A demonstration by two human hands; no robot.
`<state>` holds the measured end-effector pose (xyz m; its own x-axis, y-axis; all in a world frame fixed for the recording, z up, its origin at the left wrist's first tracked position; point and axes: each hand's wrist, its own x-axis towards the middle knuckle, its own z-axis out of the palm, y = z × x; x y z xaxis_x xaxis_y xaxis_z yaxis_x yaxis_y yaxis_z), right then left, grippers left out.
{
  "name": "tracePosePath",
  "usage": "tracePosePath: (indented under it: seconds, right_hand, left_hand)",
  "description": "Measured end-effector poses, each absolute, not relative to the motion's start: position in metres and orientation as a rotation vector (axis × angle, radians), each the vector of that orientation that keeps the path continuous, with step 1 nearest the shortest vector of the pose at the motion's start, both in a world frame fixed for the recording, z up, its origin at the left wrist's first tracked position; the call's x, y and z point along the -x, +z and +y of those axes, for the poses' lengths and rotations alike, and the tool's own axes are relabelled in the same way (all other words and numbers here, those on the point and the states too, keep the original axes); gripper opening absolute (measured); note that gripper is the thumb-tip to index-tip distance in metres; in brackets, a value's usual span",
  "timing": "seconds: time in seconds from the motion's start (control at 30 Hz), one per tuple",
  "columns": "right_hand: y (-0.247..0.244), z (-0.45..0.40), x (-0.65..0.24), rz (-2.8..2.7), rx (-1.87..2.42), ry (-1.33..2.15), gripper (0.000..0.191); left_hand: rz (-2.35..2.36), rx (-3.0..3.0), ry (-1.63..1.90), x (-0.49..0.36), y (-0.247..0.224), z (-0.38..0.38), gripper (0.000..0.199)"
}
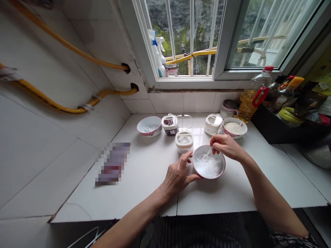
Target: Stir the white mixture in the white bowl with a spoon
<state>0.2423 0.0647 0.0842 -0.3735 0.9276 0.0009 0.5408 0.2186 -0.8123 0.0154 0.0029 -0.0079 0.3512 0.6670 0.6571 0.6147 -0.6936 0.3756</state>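
My left hand [179, 173] is closed on the left side of a bowl [223, 168], its thumb low by the near rim and its fingers near the far left rim. White grainy powder [210, 167] fills the lower part of this bowl. Between the fingertips of my right hand [224, 146] is a small white spoon [206, 157], its scoop end down at the powder. Just behind the bowl, a clear-sided seasoning jar [184, 142] with pale contents stands with its lid raised.
Behind are a flowered bowl [153, 132], a jar with dark red contents [170, 124], another white-lidded jar [213, 124] and a bowl of pale powder [234, 128]. An oil bottle [247, 103] and a black box [269, 127] of bottles stand right. A blurred flat item [113, 165] lies left.
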Motion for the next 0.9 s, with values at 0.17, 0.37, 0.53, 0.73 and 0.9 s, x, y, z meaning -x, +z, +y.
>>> tracePosePath:
  seconds: [0.17,0.37,0.53,0.73,0.9]
  right_hand:
    - [0.093,0.065,-0.250,-1.999,1.381,1.081,0.013]
    - [0.096,0.064,-0.252,-1.935,1.422,1.137,0.011]
    - [0.094,0.066,-0.253,-1.895,1.455,1.160,0.012]
    - [0.093,0.066,-0.255,-1.865,1.458,1.207,0.013]
    - [0.093,0.063,-0.250,-1.852,1.433,1.335,0.011]
  left_hand:
    - [1.188,-2.492,1.275,-0.012,-0.010,0.005,0.057]
    - [1.030,-2.518,1.211,-0.008,-0.011,0.003,0.032]
    - [0.948,-2.559,1.158,-0.009,-0.006,-0.002,0.021]
    - [0.937,-2.607,1.109,-0.007,0.001,-0.002,0.018]
    - [0.972,-2.588,1.101,0.000,0.007,0.003,0.031]
